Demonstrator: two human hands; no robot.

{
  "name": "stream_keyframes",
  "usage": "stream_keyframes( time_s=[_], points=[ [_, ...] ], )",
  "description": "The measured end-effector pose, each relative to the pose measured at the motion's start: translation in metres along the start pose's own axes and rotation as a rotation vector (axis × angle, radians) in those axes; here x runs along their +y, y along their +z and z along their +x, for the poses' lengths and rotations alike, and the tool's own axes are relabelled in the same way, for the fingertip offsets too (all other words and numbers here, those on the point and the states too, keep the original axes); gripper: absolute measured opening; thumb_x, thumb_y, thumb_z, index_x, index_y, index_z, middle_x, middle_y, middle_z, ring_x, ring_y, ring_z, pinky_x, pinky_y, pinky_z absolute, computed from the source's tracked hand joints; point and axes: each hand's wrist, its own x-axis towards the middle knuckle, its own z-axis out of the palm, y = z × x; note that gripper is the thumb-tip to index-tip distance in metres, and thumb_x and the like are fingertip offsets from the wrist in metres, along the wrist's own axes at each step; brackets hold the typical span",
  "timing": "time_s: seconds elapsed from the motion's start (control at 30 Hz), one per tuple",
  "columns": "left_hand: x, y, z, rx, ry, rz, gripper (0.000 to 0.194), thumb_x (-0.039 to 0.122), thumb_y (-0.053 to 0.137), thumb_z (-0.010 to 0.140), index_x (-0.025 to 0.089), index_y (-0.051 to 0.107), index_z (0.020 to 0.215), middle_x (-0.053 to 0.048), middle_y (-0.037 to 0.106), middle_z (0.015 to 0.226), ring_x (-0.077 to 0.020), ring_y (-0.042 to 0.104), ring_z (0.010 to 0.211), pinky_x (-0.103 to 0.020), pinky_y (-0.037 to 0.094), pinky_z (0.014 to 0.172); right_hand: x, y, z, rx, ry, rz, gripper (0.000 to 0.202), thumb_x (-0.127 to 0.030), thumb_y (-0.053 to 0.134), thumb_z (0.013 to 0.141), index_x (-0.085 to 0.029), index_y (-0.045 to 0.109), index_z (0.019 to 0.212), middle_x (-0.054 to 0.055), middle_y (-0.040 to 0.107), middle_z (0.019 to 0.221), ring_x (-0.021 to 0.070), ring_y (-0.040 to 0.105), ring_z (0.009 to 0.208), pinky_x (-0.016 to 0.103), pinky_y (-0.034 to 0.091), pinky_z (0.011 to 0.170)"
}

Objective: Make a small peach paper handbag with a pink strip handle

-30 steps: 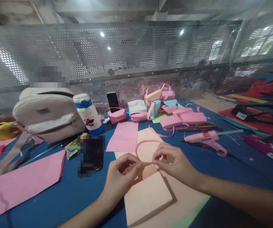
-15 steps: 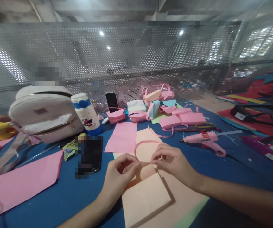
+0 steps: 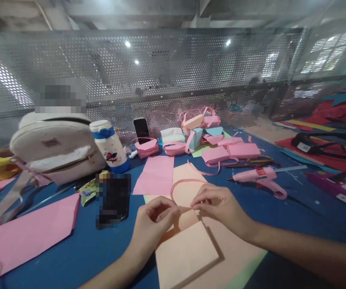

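Observation:
A folded peach paper piece (image 3: pixel 186 253) lies before me, its front panel flat and a narrower part raised at its far side. My left hand (image 3: pixel 153 224) pinches the left end of that raised edge between thumb and fingers. At the right end, my right hand (image 3: pixel 219 206) pinches the same edge, with its fingertips close together. Just beyond my fingers curves a pink paper strip (image 3: pixel 188 181); whether it is attached to the peach piece I cannot tell. Underneath is a larger peach sheet (image 3: pixel 236 245) over a green one (image 3: pixel 249 269).
To the right rests a pink glue gun (image 3: pixel 260 176). Several small pink paper bags (image 3: pixel 243 149) sit at the back. On the left are a dark phone (image 3: pixel 117 200), a water bottle (image 3: pixel 109 146), a white backpack (image 3: pixel 55 144) and pink paper (image 3: pixel 34 233). A perforated metal screen (image 3: pixel 176 68) stands behind.
Both hands keep their pinch on the peach paper and have barely moved. The whole view has shifted very slightly.

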Motion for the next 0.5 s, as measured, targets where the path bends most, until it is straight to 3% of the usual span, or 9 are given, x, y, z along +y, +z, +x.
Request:
stream_keyframes(
  time_s=[0.37, 0.5],
  points=[
    [-0.0016, 0.0016, 0.0006, 0.029, -0.111, -0.025, 0.019, 0.035, 0.071, 0.076, 0.016, 0.069, 0.073, -0.004, 0.070, 0.072, -0.0172, 0.062, 0.067, -0.022, 0.046, 0.060, -0.0016, 0.0045, 0.0058, -0.039, 0.102, -0.040, 0.010, -0.021, 0.074, 0.083, -0.018, 0.071, 0.074, 0.000, 0.063, 0.074, 0.0145, 0.054, 0.070, 0.025, 0.039, 0.062],
    [-0.0045, 0.0002, 0.0020, 0.052, -0.178, 0.024, 0.025, 0.040, 0.072, 0.076, 0.016, 0.069, 0.071, -0.002, 0.064, 0.065, -0.0130, 0.053, 0.057, -0.020, 0.038, 0.051, -0.0002, 0.0052, 0.0059, -0.051, 0.179, -0.017, 0.010, -0.022, 0.068, 0.084, -0.018, 0.065, 0.076, 0.000, 0.059, 0.074, 0.0131, 0.048, 0.064, 0.025, 0.036, 0.058]
  ],
)
